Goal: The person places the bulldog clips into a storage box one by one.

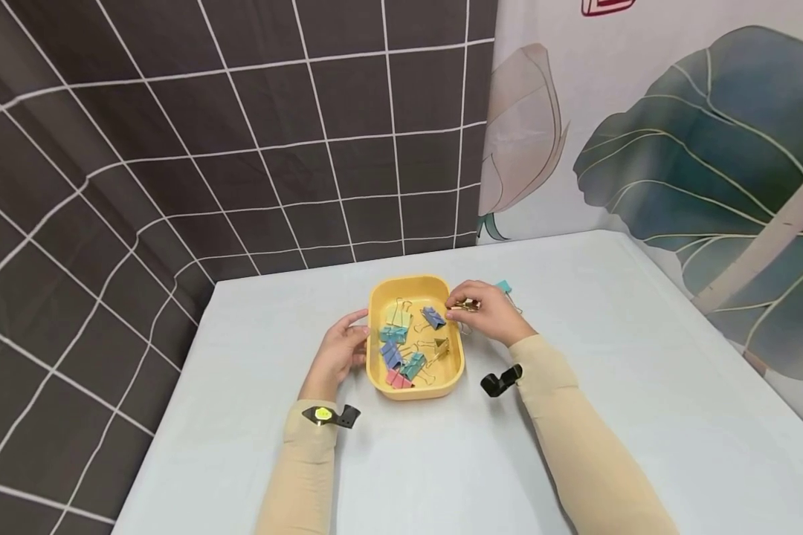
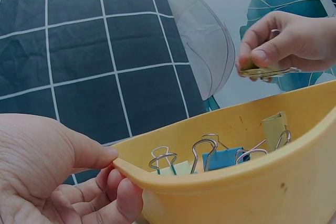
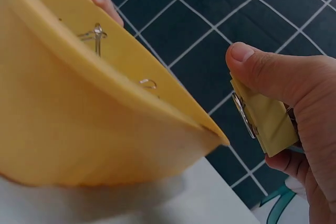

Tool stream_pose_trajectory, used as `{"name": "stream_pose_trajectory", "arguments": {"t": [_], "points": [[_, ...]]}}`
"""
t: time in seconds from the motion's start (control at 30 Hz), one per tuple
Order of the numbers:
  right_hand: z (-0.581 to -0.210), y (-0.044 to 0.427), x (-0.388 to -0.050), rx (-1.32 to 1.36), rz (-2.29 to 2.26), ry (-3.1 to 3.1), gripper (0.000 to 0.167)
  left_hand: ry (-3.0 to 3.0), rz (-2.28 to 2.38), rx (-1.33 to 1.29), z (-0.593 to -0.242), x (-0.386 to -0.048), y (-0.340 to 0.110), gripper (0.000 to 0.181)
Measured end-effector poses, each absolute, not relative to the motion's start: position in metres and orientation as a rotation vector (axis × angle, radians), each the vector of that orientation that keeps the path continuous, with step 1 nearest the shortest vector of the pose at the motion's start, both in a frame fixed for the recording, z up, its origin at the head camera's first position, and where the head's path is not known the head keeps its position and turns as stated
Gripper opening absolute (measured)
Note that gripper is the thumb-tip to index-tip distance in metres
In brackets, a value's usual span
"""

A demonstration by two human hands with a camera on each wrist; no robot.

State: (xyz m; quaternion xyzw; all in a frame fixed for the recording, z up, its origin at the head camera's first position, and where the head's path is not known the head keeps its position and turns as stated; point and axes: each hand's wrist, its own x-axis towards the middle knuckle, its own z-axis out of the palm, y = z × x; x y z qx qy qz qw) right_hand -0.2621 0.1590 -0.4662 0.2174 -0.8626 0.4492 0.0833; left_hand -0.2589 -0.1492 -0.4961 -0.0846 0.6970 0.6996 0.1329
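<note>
A yellow plastic bin (image 1: 416, 394) stands on the table with several binder clips in it: a pink clip (image 1: 398, 380), a pale yellow clip (image 1: 398, 317), a gold clip (image 1: 442, 346), plus purple and teal ones. At its left side my left hand (image 1: 340, 349) holds the rim, thumb at the edge and fingers curled against the outside, as the left wrist view shows. My right hand (image 1: 491, 313) pinches a gold-yellow binder clip (image 3: 268, 121) between thumb and fingers, just above the bin's right rim. The palm side of that hand is partly hidden.
Beyond my right hand, a teal binder clip (image 1: 504, 286) lies on the white tablecloth (image 1: 254, 371), partly covered by the hand. A dark gridded cloth (image 1: 274, 148) hangs at the back and left, and a leaf-print cloth (image 1: 709, 163) at the right.
</note>
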Motion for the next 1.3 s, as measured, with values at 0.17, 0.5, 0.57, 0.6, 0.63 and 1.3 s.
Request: {"name": "stream_pose_trajectory", "arguments": {"t": [0.17,0.5,0.57,0.6,0.63,1.3], "points": [[-0.466,0.143,-0.268,0.674,1.329,-2.597,0.015,2.021,2.037,-0.241,-0.494,-0.259,-0.149,0.044],[-0.465,0.123,-0.27,0.682,1.375,-2.632,0.012,2.004,2.032,-0.252,-0.495,-0.259,-0.149,0.044],[-0.466,0.12,-0.271,0.69,1.379,-2.627,0.012,2.004,2.03,-0.251,-0.496,-0.26,-0.149,0.044],[-0.466,0.118,-0.271,0.7,1.381,-2.62,0.013,2.005,2.03,-0.25,-0.496,-0.26,-0.149,0.044],[-0.466,0.117,-0.271,0.709,1.38,-2.615,0.013,2.007,2.028,-0.25,-0.496,-0.26,-0.149,0.044],[-0.474,0.132,-0.279,0.521,1.394,-2.406,0.015,2.015,2.033,-0.26,-0.496,-0.259,-0.149,0.042]]}}
